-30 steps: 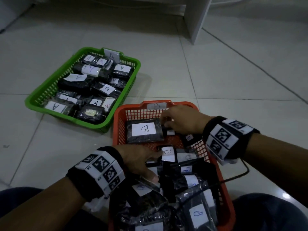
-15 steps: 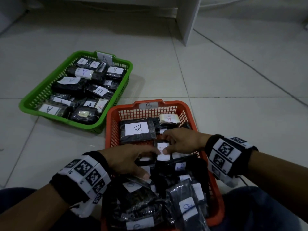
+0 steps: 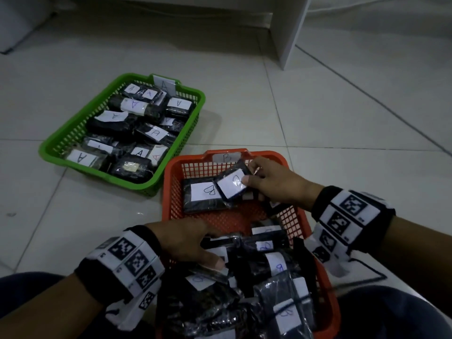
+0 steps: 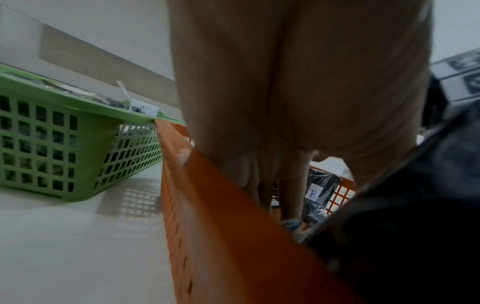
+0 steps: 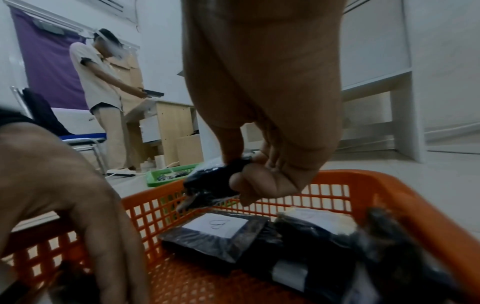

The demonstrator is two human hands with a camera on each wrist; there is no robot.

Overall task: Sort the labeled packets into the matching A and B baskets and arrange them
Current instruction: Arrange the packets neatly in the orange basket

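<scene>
The orange B basket (image 3: 168,182) lies in front of me, with black packets labelled B piled at its near end. My right hand (image 3: 247,178) pinches a small black B packet (image 3: 232,184) by its edge and holds it just above a larger flat B packet (image 3: 203,196) at the far end. The right wrist view shows that small packet (image 5: 207,185) hanging tilted from my right hand (image 5: 241,172) over the larger packet (image 5: 215,232). My left hand (image 3: 210,248) rests with straight fingers on the pile. The green A basket (image 3: 49,152), full of A packets, stands to the far left.
A white furniture leg (image 3: 291,28) stands on the tiled floor behind the baskets. A black cable (image 3: 362,272) runs by the orange basket's right side. My knees in blue trousers (image 3: 391,311) flank its near end. In the right wrist view a person (image 5: 103,92) stands far off.
My right hand took a small B packet from the middle of the orange basket and carried it to the far end, over the large B packet. The left hand stayed on the pile.
</scene>
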